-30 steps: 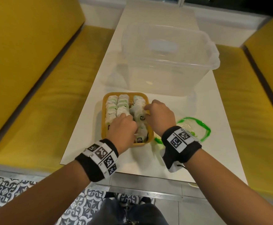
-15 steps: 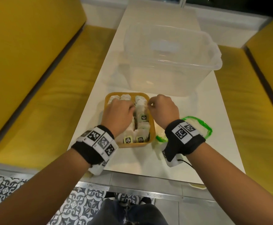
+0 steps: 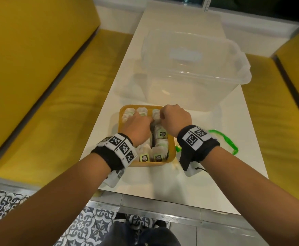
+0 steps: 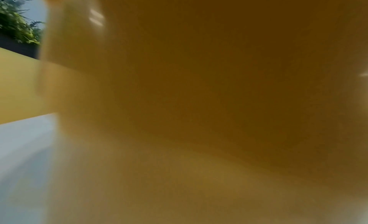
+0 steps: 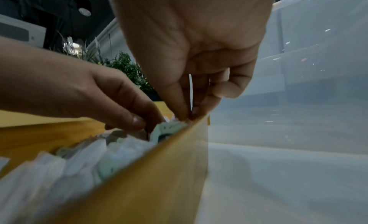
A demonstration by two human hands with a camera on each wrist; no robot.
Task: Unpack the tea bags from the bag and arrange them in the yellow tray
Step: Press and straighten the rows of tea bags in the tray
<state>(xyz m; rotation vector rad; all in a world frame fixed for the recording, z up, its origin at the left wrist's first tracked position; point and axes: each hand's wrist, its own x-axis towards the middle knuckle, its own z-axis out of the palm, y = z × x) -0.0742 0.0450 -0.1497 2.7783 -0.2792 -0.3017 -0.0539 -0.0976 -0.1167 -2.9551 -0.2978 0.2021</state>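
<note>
Both hands work inside the yellow tray (image 3: 125, 112), which sits on a white table (image 3: 216, 174) and serves here as the landmark. The tray holds rows of white tea bags (image 3: 160, 151) with green-and-black tags, packed along its length; those at its near end stand with tags facing up.

The right hand (image 3: 176, 118) reaches over the tray's far right corner, its thumb and fingertips (image 5: 184, 108) pressed together in a pinch at the top edge of a tea bag (image 5: 169, 128) that lies against the tray's right wall; the remaining fingers curl into the palm. The left hand (image 3: 138, 127) lies over the tray's middle, its fingers bent downward among the bags just left of the right hand; the right wrist view shows its thumb tip (image 5: 137, 120) down against a bag, but whether it actually pinches one cannot be told. The left wrist view is filled by a blurred yellow surface.

Just beyond the tray's far end stands a clear plastic bin (image 3: 189, 71). To the tray's right, partly hidden by the right wrist, lies a clear bag with a green rim (image 3: 232, 148), flat on the table. Yellow benches (image 3: 47, 103) flank the table on both sides.
</note>
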